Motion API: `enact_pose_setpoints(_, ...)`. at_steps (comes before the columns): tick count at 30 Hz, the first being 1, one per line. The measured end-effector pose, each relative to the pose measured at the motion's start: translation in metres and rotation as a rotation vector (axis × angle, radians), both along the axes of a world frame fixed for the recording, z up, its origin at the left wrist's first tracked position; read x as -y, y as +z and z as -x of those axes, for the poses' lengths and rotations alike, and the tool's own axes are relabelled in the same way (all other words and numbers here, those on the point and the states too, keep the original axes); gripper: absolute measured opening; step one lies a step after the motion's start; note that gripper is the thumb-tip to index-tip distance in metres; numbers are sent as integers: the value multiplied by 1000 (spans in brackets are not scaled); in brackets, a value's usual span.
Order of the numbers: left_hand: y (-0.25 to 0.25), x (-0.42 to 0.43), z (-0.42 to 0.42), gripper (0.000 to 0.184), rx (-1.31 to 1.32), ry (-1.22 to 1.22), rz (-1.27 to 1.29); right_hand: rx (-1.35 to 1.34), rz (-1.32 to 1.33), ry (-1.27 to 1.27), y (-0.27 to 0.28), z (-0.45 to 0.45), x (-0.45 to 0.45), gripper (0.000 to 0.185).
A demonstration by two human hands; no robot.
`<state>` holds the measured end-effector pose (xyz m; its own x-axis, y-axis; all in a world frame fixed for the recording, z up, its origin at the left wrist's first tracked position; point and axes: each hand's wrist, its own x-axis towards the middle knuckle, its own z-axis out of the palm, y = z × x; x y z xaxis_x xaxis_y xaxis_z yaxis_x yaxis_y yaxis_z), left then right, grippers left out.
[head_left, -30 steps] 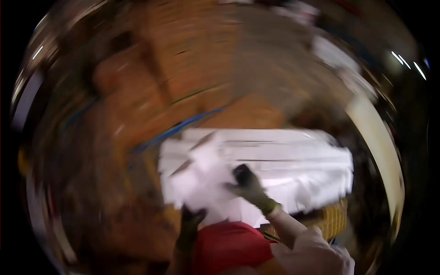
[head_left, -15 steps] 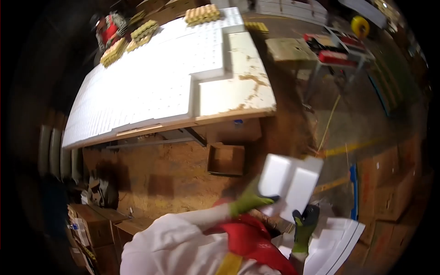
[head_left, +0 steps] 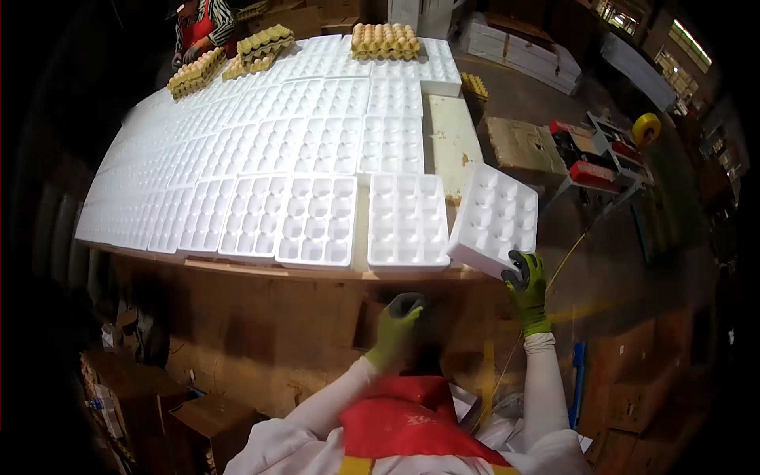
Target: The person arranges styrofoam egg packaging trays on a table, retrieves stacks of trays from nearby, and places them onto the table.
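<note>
My right hand (head_left: 525, 286), in a green and grey glove, grips the lower corner of a white foam tray (head_left: 496, 218) with round hollows. That tray is tilted at the table's right front corner. My left hand (head_left: 398, 324), gloved alike, is in front of the table edge with its fingers curled; whether it holds anything is hidden. Just beyond it, another white tray (head_left: 408, 222) lies at the front edge, with a narrow gap to its left. Rows of similar white trays (head_left: 317, 220) cover much of the table (head_left: 455, 146).
Egg cartons (head_left: 385, 41) stand at the table's far side, near a person (head_left: 204, 28) in a red apron. To the right are a wrapped box (head_left: 522, 146) and a metal stand (head_left: 621, 162). Cardboard boxes (head_left: 138, 384) sit low left, others (head_left: 645, 388) low right.
The two white trays that were in my hands have moved up to the table's front right. One now lies on it, apart from my left hand; my right hand still grips the other.
</note>
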<state>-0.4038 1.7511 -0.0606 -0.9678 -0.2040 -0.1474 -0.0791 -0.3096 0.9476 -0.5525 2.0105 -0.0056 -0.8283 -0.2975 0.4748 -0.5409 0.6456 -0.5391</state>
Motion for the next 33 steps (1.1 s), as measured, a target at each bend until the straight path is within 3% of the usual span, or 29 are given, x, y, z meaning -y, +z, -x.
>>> enact_pose_setpoints(1, 17, 5, 3, 43, -131, 134, 527, 74, 72, -2, -10, 15, -4, 39)
enact_pose_setpoints(2, 20, 21, 17, 62, -226, 105, 923, 173, 188, -3, -12, 31, -3, 37)
enact_pose_setpoints(5, 68, 33, 88, 64, -345, 26, 1331, -30, 42, 23, -27, 112, 3, 38)
enact_pose_setpoints(9, 15, 35, 133, 74, -12, -121, 1590, 11, -193, 129, -69, 258, 26, 42)
enact_pose_setpoints(14, 19, 54, 119, 70, 129, -73, 1524, -21, -282, 79, -103, 408, 89, 48)
enact_pose_setpoints(17, 15, 47, 121, 69, 172, -74, 1562, -51, -223, 75, -104, 466, 135, 33)
enact_pose_setpoints(19, 12, 47, 121, 69, 209, -97, 1605, -91, -246, 78, -117, 494, 163, 32)
enact_pose_setpoints(21, 12, 47, 122, 67, 184, -90, 1594, 25, -352, 87, -106, 497, 179, 34)
enact_pose_setpoints(23, 11, 46, 120, 69, 189, -98, 1617, -127, -252, 8, -104, 482, 179, 37)
enact_pose_setpoints(25, 9, 47, 120, 70, 181, -116, 1640, -207, 23, 42, -73, 440, 159, 46)
enact_pose_setpoints(26, 8, 47, 118, 70, 184, -120, 1649, -188, 182, 42, -64, 414, 144, 59)
enact_pose_setpoints(27, 8, 47, 120, 71, 180, -115, 1660, -149, 355, 19, -62, 380, 125, 53)
enact_pose_setpoints(29, 7, 48, 119, 70, 160, -135, 1666, -70, 579, -101, -97, 309, 76, 49)
enact_pose_setpoints(30, 6, 48, 118, 70, 152, -135, 1679, -65, 596, -180, -149, 275, 38, 48)
enact_pose_setpoints(31, 6, 48, 118, 71, 132, -138, 1693, 108, 901, -266, -202, 221, 3, 47)
enact_pose_setpoints(33, -1, 53, 114, 71, 94, -143, 1734, 163, 838, -514, -231, 126, -93, 41)
